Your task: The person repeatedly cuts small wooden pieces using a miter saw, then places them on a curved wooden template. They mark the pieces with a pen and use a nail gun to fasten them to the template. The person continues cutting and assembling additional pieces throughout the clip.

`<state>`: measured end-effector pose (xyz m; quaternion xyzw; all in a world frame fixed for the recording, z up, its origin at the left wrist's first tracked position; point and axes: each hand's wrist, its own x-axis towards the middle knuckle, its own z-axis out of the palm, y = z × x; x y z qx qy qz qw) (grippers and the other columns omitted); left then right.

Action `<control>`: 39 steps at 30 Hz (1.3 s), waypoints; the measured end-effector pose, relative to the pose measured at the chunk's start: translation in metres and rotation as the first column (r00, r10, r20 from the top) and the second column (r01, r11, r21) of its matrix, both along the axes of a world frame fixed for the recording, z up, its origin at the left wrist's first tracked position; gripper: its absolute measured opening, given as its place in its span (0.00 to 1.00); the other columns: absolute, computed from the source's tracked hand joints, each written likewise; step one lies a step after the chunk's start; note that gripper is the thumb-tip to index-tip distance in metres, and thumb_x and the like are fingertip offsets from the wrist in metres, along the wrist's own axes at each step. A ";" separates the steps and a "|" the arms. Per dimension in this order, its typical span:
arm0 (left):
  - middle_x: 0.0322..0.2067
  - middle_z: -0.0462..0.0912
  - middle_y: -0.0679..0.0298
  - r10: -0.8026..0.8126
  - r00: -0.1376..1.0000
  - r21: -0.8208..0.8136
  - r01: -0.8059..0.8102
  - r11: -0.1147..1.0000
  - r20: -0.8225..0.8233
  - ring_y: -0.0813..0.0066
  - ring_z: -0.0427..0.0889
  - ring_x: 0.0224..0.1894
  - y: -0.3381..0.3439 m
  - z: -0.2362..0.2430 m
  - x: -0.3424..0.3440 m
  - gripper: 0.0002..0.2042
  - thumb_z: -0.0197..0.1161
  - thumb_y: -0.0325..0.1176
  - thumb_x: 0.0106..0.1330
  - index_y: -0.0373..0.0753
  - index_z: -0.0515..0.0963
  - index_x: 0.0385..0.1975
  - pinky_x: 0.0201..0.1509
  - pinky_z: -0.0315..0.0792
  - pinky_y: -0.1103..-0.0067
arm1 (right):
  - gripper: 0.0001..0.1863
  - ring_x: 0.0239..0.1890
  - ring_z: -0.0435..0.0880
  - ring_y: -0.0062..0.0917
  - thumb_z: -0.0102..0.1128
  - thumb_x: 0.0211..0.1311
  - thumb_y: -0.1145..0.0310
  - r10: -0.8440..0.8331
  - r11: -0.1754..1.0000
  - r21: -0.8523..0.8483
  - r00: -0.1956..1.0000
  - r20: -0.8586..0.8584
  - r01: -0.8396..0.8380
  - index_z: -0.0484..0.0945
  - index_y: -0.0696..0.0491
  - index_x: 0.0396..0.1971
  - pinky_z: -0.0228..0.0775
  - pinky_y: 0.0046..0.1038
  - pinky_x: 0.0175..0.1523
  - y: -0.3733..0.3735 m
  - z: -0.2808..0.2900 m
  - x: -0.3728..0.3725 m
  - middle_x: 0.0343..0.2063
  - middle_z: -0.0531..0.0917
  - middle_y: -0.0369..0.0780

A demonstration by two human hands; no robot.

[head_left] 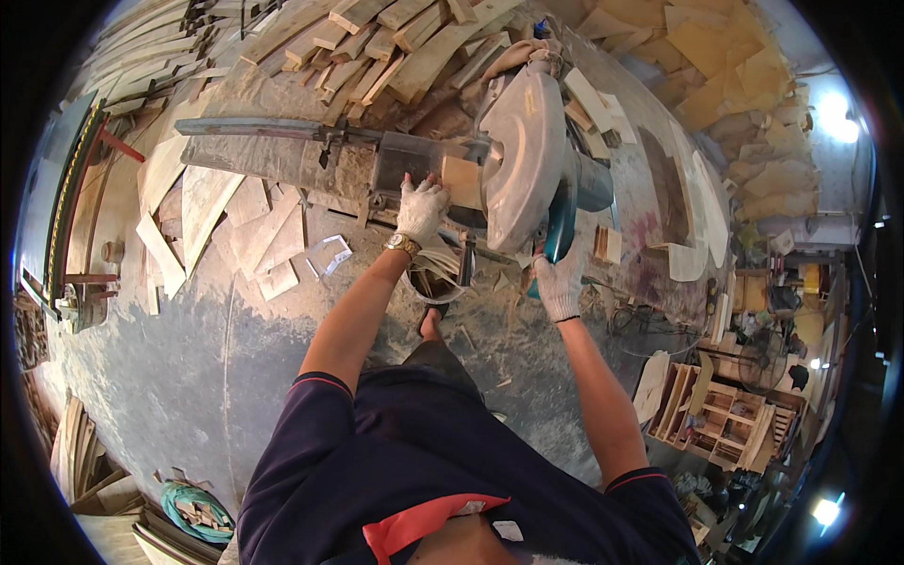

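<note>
My left hand (422, 207), in a white knit glove with bare fingertips, lies on the grey saw bed (395, 162). Its fingers are stretched and apart, right against a small pale wood block (461, 179); whether they press on it is hard to tell. The block sits beside the large grey blade guard (527, 151) of a miter saw; the guard hides the blade. My gloved right hand (560, 285) is closed round the saw's green handle (561, 226), to the right of the guard. A gold watch (403, 245) circles my left wrist.
A bucket of wood strips (435, 281) stands below the saw. Flat offcuts (259, 231) lie on the floor at left, near a white frame (328, 255). Stacked boards (377, 47) rise behind the saw. At right is a wooden crate (730, 424).
</note>
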<state>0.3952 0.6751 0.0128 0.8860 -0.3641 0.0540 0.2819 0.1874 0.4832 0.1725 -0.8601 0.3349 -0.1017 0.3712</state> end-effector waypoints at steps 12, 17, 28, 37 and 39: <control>0.54 0.87 0.62 -0.016 1.000 0.002 0.016 1.000 -0.009 0.60 0.76 0.69 -0.005 -0.001 -0.002 0.12 0.65 0.38 0.69 0.43 0.83 0.49 0.75 0.54 0.42 | 0.22 0.27 0.81 0.28 0.66 0.57 0.66 -0.029 0.999 0.018 0.998 0.059 0.028 0.70 0.56 0.49 0.74 0.33 0.33 0.011 0.004 0.001 0.30 0.81 0.40; 0.54 0.87 0.60 -0.034 0.999 0.045 0.035 0.998 -0.006 0.60 0.76 0.69 -0.004 0.000 -0.002 0.12 0.65 0.38 0.70 0.43 0.83 0.49 0.75 0.56 0.45 | 0.21 0.25 0.80 0.26 0.65 0.58 0.65 -0.039 0.997 0.065 0.996 0.081 0.034 0.70 0.56 0.47 0.73 0.31 0.30 0.011 0.003 0.000 0.29 0.80 0.39; 0.54 0.86 0.56 -0.076 0.997 0.017 0.076 0.997 -0.010 0.58 0.75 0.69 -0.005 -0.002 -0.001 0.12 0.64 0.37 0.70 0.41 0.82 0.49 0.77 0.59 0.55 | 0.21 0.25 0.81 0.24 0.65 0.59 0.67 -0.018 0.991 0.131 0.985 0.169 -0.004 0.69 0.57 0.48 0.73 0.28 0.28 0.008 -0.002 -0.001 0.29 0.82 0.39; 0.52 0.87 0.55 -0.079 0.997 -0.006 0.079 0.997 0.024 0.57 0.76 0.68 -0.008 -0.005 0.001 0.11 0.64 0.37 0.70 0.40 0.83 0.47 0.76 0.63 0.59 | 0.22 0.26 0.81 0.28 0.65 0.58 0.67 -0.031 0.997 0.076 0.993 0.115 0.022 0.69 0.58 0.49 0.73 0.33 0.31 0.013 0.006 0.000 0.30 0.81 0.41; 0.51 0.87 0.55 -0.081 0.996 -0.011 0.081 0.997 0.025 0.56 0.77 0.67 -0.008 -0.003 0.000 0.11 0.64 0.37 0.70 0.40 0.83 0.47 0.75 0.64 0.59 | 0.22 0.28 0.81 0.29 0.65 0.58 0.66 -0.032 0.999 0.040 0.994 0.108 0.027 0.70 0.57 0.49 0.74 0.35 0.33 0.012 0.003 -0.002 0.31 0.81 0.42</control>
